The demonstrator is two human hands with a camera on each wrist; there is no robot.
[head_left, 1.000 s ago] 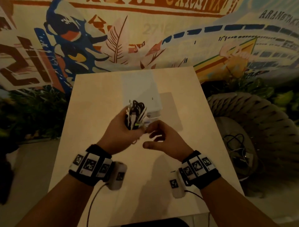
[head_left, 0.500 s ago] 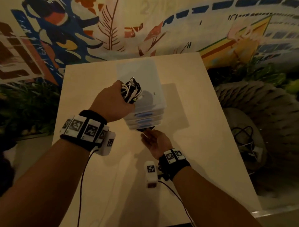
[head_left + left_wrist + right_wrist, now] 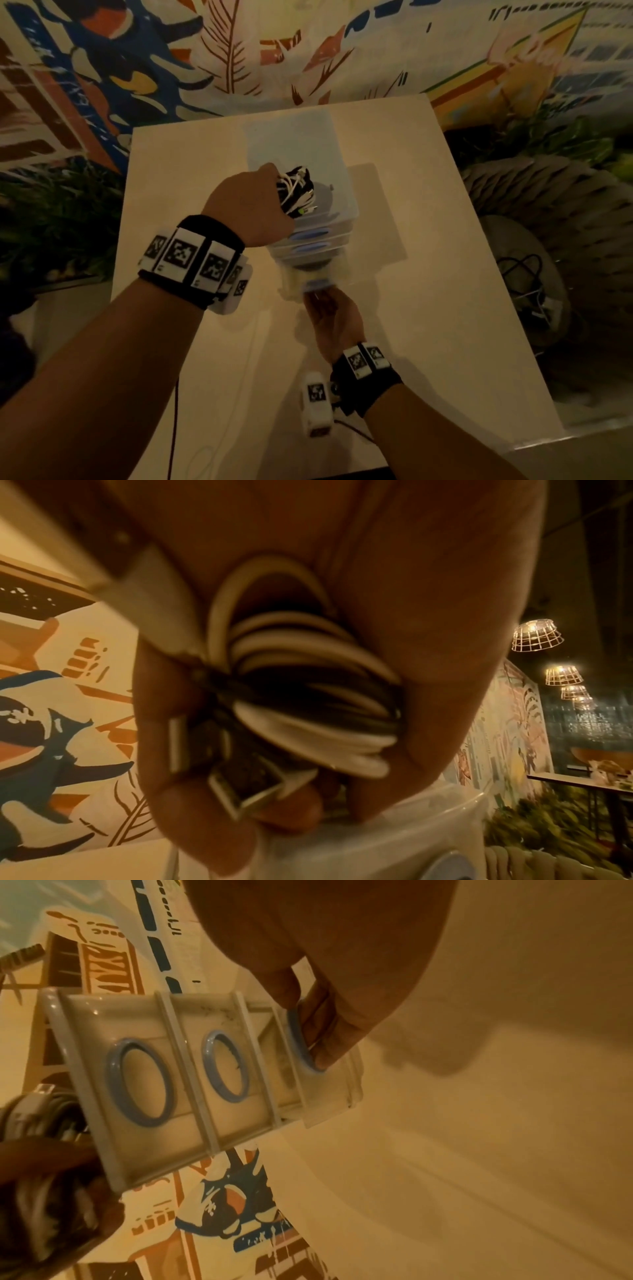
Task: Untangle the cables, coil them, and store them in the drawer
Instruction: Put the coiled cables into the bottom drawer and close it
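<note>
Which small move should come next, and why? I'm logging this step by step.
Probably the right hand should pull the bottom drawer further out. Its fingers hook that drawer's blue ring handle and it is only slightly open, while the left hand holds the coiled cables above the drawer unit.

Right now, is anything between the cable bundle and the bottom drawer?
Partly. The left hand holds the cable bundle above the drawer unit, whose top lies underneath. The right hand has the bottom drawer only slightly pulled out.
</note>
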